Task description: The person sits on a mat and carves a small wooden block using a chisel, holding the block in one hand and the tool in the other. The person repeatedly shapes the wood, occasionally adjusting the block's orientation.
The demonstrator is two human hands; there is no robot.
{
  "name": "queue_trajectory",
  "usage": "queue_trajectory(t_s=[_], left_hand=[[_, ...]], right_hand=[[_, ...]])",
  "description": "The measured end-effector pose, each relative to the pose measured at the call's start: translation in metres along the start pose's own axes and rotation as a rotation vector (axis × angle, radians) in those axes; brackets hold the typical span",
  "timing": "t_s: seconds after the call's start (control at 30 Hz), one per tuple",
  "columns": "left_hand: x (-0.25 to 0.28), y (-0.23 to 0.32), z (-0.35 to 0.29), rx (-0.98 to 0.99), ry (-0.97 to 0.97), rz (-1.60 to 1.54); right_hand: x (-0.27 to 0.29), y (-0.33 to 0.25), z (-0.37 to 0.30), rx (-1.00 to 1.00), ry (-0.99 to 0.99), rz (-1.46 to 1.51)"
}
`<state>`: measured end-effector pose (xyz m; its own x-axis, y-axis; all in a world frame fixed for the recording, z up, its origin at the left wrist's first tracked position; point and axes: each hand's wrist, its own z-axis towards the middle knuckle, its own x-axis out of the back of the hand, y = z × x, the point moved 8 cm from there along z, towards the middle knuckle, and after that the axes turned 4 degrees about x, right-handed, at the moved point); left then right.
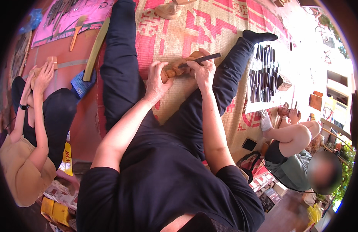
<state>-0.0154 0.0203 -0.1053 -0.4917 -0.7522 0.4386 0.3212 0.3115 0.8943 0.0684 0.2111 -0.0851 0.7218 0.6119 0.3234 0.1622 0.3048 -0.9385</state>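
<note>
Between my outstretched legs, a light brown wood carving (170, 73) with rounded, cut shapes lies low over the woven mat. My left hand (157, 82) is closed around its left end, the thumb on the near side. A slim dark chisel (208, 58) slants across my right hand (204, 72), whose fingers are wrapped round it. One end of the chisel points left, onto the carving; the other sticks out to the upper right. Some fingers of my right hand reach past the carving's far side, and part of the carving is hidden behind them.
Rows of dark tools (263, 73) lie on a white sheet to the right. A pink cloth (43, 27) with tools and a brush (77, 34) is at the far left, near a blue slipper (81, 83). Co-workers sit on both sides. A pale carved piece (169, 11) stands ahead.
</note>
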Motion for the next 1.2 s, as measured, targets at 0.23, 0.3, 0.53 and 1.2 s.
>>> queue_trajectory(t_s=[0.23, 0.3, 0.53, 1.2], left_hand=[[-0.001, -0.001, -0.001, -0.013, 0.005, 0.000], [-0.001, 0.000, -0.001, -0.018, 0.008, 0.012], [-0.001, 0.001, -0.002, 0.000, 0.002, 0.020], [-0.001, -0.001, 0.000, 0.013, -0.004, -0.005]], right_hand=[[-0.004, 0.003, -0.004, -0.275, 0.075, 0.442], [-0.003, 0.002, -0.005, -0.256, 0.036, 0.381], [0.006, -0.006, 0.001, -0.071, 0.143, 0.028], [0.008, 0.012, 0.002, -0.013, 0.064, 0.264]])
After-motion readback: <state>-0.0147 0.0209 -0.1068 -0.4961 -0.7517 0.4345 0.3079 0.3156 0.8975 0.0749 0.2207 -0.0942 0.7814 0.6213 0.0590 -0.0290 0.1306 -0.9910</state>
